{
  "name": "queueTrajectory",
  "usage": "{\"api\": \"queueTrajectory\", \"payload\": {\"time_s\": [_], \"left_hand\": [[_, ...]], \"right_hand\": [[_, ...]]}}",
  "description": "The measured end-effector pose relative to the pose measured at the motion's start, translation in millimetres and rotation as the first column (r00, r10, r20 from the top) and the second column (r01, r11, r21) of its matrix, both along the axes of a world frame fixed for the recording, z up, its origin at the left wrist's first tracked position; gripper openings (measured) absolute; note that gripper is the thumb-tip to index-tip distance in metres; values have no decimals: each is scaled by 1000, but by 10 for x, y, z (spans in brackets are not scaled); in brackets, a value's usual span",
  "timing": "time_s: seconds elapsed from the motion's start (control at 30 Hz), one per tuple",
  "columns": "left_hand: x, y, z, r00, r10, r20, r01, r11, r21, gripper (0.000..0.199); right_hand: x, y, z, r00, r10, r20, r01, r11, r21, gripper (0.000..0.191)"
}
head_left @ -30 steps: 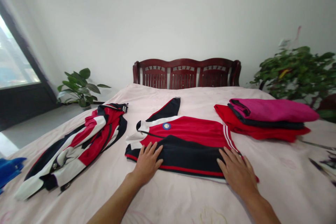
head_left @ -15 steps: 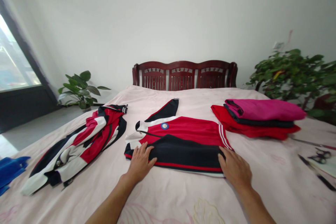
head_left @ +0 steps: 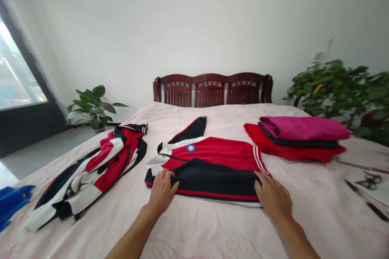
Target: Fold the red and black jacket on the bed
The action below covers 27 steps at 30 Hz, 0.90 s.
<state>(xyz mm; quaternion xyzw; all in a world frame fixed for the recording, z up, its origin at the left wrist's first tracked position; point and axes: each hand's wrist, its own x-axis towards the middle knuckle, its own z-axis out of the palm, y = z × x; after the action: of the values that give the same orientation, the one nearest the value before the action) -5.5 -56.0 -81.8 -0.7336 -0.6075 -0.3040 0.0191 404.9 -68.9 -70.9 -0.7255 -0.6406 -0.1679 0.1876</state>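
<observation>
While the left hand and right hand lie open on its navy fold, one red track jacket sits half-folded on the bed — folded stack done at right, crumpled jacket left unfolded.

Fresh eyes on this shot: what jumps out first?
The red-and-navy jacket lying partly folded mid-bed stands out first, with the left hand and right hand resting on its navy part. On the pink bed, a crumpled red, white and navy garment lies to its left. A folded stack of magenta, navy and red clothes sits to its right.
</observation>
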Motion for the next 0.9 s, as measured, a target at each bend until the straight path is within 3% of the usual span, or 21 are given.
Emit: {"api": "queueTrajectory", "payload": {"time_s": [0.27,0.4,0.5,0.6,0.73,0.83,0.9], "left_hand": [[3,-13,25,1000,9,-3,-9,1000,11,14],[12,-33,24,1000,14,-9,-14,1000,20,13],[19,-54,14,1000,20,-15,-19,999,32,13],[12,-59,-16,1000,25,-13,-24,998,53,16],[-19,-43,-68,1000,30,-6,-30,998,59,17],[-36,-27,-101,1000,18,-9,-18,998,54,17],[-33,-16,-121,999,30,-13,-29,998,56,18]], "right_hand": [[51,13,-16,1000,-25,-10,24,994,-110,46],[-21,137,187,997,-73,-27,67,982,-178,46],[-404,318,449,989,134,-60,-140,983,-121,46],[-1004,558,621,933,302,-195,-338,922,-188,44],[-1700,893,616,891,395,-225,-445,860,-252,45],[-1958,1100,551,887,409,-215,-458,840,-290,42],[-2029,1205,525,882,419,-213,-469,824,-317,31]]}}
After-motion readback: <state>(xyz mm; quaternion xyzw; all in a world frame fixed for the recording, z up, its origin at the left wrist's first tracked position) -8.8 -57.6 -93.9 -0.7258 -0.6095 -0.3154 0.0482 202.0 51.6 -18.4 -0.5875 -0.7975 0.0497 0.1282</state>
